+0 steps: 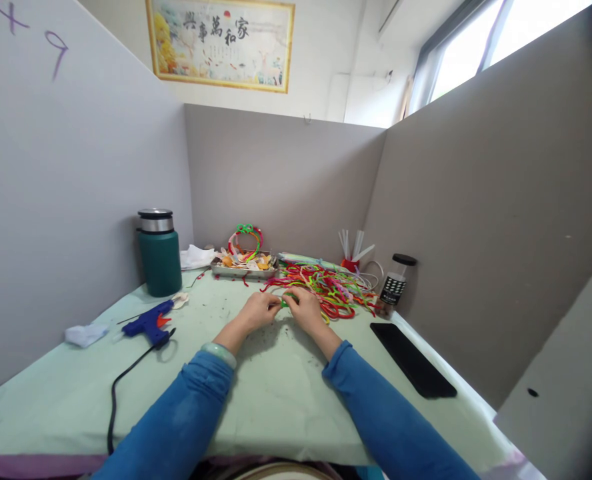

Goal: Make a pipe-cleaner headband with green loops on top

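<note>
Close together above the middle of the table, my left hand and my right hand both pinch a small piece of green pipe cleaner. Fingertips cover most of that piece, so its exact shape is hidden. Just beyond my right hand lies a tangled pile of pipe cleaners in red, green, orange and pink. Behind my left hand, a ring of twisted pipe cleaners stands upright on a metal tray of small pale and orange pieces.
To the left are a blue glue gun with a black cord, a green thermos and a crumpled white cloth. A black phone and a black-lidded jar sit right. White sticks stand in a red holder. Grey partitions surround the table.
</note>
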The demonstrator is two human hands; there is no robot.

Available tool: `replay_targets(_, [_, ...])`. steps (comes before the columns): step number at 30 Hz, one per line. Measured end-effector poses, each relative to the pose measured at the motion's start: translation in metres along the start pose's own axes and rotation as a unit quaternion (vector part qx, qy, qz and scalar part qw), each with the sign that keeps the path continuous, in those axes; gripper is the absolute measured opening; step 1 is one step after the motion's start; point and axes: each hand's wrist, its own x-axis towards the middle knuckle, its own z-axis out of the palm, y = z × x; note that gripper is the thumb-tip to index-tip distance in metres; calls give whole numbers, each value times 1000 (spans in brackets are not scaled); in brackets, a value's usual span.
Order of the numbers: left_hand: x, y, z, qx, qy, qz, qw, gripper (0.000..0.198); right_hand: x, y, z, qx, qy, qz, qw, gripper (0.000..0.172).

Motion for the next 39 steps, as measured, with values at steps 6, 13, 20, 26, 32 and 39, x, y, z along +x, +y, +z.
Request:
replay_targets(6, [0,-1,1,5,3,-26,1000,28,5,10,2,82,-28,41,995,18])
replay_targets(13, [1,0,-3,-9,23,-33,999,27,11,24,0,196,12,83,977,22])
replay_targets(20, [2,1,-5,-78,49,-71,993,23,9,28,1,128,-12,59,990,19])
replay_targets(26, [2,2,-4,-100,65,-39,992,29,7,31,3,79,-28,40,996,17])
replay_targets(32, [4,0,-3,-84,78,-19,993,23,5,27,2,-15,-45,-16,999,14])
replay_targets(39, [5,-3,-2,-63,119,-24,991,16,1,19,4,-61,-39,-77,994,9])
